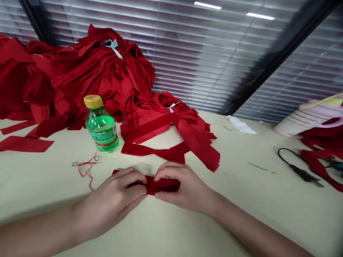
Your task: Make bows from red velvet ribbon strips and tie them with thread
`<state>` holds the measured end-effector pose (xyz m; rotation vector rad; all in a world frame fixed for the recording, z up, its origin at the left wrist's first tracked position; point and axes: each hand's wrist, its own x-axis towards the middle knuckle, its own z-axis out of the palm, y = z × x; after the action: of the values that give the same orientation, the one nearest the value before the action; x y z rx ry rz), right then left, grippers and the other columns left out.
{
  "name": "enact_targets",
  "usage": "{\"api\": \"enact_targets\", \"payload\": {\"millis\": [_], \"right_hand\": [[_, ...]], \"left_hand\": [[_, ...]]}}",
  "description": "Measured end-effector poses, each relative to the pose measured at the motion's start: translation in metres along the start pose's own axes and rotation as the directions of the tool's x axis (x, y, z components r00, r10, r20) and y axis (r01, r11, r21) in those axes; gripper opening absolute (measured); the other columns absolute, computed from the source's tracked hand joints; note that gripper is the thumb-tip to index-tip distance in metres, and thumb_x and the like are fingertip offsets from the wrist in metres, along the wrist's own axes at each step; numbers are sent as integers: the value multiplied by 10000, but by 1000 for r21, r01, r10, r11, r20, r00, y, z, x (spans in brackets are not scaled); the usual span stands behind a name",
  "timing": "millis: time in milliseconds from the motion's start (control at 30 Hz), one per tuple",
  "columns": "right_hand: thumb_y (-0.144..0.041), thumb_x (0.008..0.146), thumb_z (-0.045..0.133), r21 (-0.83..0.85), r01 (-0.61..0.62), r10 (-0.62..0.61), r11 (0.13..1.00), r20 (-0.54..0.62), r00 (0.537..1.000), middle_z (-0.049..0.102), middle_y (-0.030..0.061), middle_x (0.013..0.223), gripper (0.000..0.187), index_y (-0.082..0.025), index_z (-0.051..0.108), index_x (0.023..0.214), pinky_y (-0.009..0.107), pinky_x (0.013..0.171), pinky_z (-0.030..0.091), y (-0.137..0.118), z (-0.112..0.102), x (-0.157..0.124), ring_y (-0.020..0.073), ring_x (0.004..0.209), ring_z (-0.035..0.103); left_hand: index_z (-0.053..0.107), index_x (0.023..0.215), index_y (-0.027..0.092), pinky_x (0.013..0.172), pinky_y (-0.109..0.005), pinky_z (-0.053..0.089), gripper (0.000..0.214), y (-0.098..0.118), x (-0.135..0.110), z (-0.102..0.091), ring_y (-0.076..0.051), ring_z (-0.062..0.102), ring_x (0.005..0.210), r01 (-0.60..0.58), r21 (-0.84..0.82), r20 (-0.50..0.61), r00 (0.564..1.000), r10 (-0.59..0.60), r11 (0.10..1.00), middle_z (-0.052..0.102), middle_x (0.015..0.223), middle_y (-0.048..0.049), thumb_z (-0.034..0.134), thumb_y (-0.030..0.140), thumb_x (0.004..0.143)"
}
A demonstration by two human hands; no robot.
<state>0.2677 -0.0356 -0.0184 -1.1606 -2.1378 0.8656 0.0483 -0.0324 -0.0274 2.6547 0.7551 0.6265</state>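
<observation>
A small folded piece of red fabric (163,184) lies on the cream table (241,200) in front of me. My left hand (118,198) grips its left part, fingers curled over it. My right hand (182,187) pinches its right part between thumb and fingers. The two hands almost touch in the middle. Most of the piece is hidden under my fingers.
A green Sprite bottle (102,125) with a yellow cap stands behind my left hand, beside loose red thread (85,167). A large heap of red fabric strips (88,75) fills the back left. A black tool with cord (301,171) and stacked ribbon rolls (311,116) lie right.
</observation>
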Motion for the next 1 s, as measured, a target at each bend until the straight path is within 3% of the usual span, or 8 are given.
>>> {"api": "enact_targets", "payload": {"millis": [133,267,433,733,900,1000], "right_hand": [[-136,749,624,67,-112,112,991,3,994,637,-4,791,96,-192,619,828,230,629,500,-2,-2,2,121,699,599],[-37,718,585,71,-58,61,996,-37,997,636,-5,808,197,-198,619,827,232,674,503,-1,4,2,121,743,600],[-52,771,533,82,-38,43,996,-53,998,636,-4,785,178,-199,626,810,225,619,490,1,6,2,113,700,594],[-103,754,570,179,-125,138,976,-60,989,654,-18,714,109,-192,631,768,221,597,504,-1,0,4,104,625,596],[-174,767,612,338,-174,176,925,23,984,689,13,801,57,-183,651,807,264,700,535,-1,-10,6,131,739,646],[-165,760,615,313,-188,186,931,35,982,684,3,771,58,-189,654,795,257,680,534,-1,-8,6,127,721,641]], "left_hand": [[618,862,186,720,-323,467,195,0,-1,1,-182,555,880,-9,7,13,1000,9,1000,605,957,-38,441,168,941],[614,849,188,737,-341,471,196,1,-1,3,-194,556,894,-9,32,7,1000,9,999,608,972,-41,440,165,936],[610,814,182,719,-338,470,220,2,-1,3,-192,562,884,-3,55,1,1000,3,998,612,959,-39,431,152,937],[590,810,165,663,-316,444,193,1,1,0,-183,548,834,-34,47,22,999,33,998,606,912,-37,441,130,927],[574,770,158,654,-312,435,208,1,2,-1,-186,536,820,-41,51,28,999,40,998,600,882,-42,437,96,914],[579,766,161,658,-307,431,216,1,2,-1,-182,532,818,-42,36,34,999,41,998,600,886,-46,435,91,911]]}}
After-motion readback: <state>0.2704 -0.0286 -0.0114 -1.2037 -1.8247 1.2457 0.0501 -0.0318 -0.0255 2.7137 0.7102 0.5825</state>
